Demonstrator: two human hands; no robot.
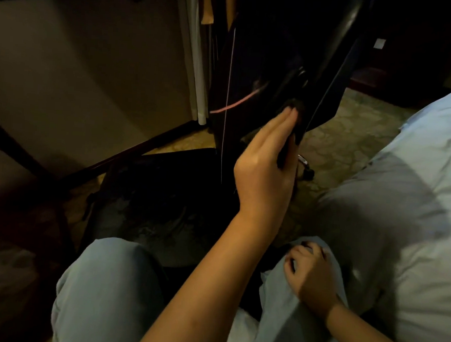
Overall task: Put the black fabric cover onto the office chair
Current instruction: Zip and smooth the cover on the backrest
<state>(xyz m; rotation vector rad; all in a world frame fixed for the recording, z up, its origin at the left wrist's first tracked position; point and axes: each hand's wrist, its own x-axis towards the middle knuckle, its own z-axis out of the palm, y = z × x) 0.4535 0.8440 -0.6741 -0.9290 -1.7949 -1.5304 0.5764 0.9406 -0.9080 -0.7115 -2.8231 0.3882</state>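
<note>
The office chair (263, 54) stands in front of me, its dark back upright and its glossy black frame (349, 22) curving up at the right. The black fabric cover (241, 74) lies over the backrest, with a thin pale seam line running down it. My left hand (264, 162) reaches forward and pinches the cover's lower edge between thumb and straight fingers. More dark fabric lies on the seat (151, 198) below. My right hand (308, 271) rests on my right knee with its fingers loosely curled, holding nothing I can see.
White bedding (403, 187) fills the right side. A chair caster (305, 165) stands on the patterned carpet (354, 125). A pale wall (67, 68) and a curtain (196, 63) are behind the chair. Dark wooden furniture (12, 147) stands at the left.
</note>
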